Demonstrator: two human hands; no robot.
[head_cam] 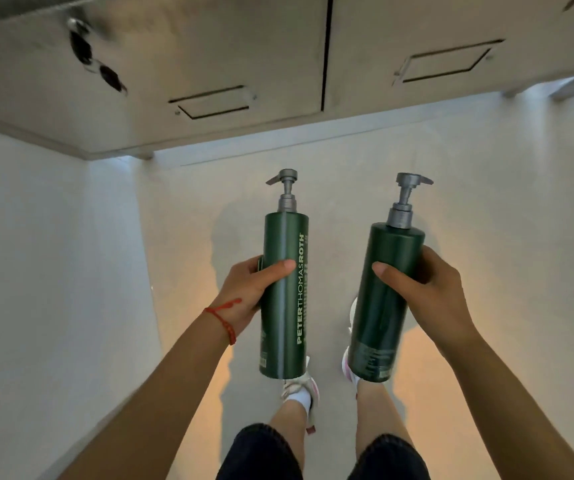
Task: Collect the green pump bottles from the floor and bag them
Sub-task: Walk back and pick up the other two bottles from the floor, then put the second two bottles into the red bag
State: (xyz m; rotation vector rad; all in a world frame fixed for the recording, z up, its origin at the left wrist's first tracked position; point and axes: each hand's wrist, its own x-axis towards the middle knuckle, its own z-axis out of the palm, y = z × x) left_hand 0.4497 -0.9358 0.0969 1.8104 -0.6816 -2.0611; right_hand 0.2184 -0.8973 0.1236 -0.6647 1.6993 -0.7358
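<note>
Two green pump bottles are up off the floor (503, 220), one per hand, both held out over the person's shoes (299, 389), which serve as the landmark. Left hand (254, 292) is wrapped around the middle of the lettered bottle (284, 296), thumb across the front, fingers hidden behind; the bottle stands almost upright in the view, grey pump (284, 188) pointing away from the shoes toward the cabinet doors (230, 71). Right hand (427, 292) is closed the same way around the plain-backed bottle (387, 299), which leans slightly, its base nearest the shoes and its pump (408, 199) tipped outward. The bottles are apart, not touching. No bag is in view, and no further bottles show on the floor around the shoes, though much of the floor lies outside the frame. Judgement: collecting looks done for these two; bagging is the step in hand. To do it well, keep mid-body grips so the weight stays balanced, lower each bottle base first, and keep the pump heads clear of the bag's edge, since the spouts would likely snag. One hand must free itself to open the bag.
</note>
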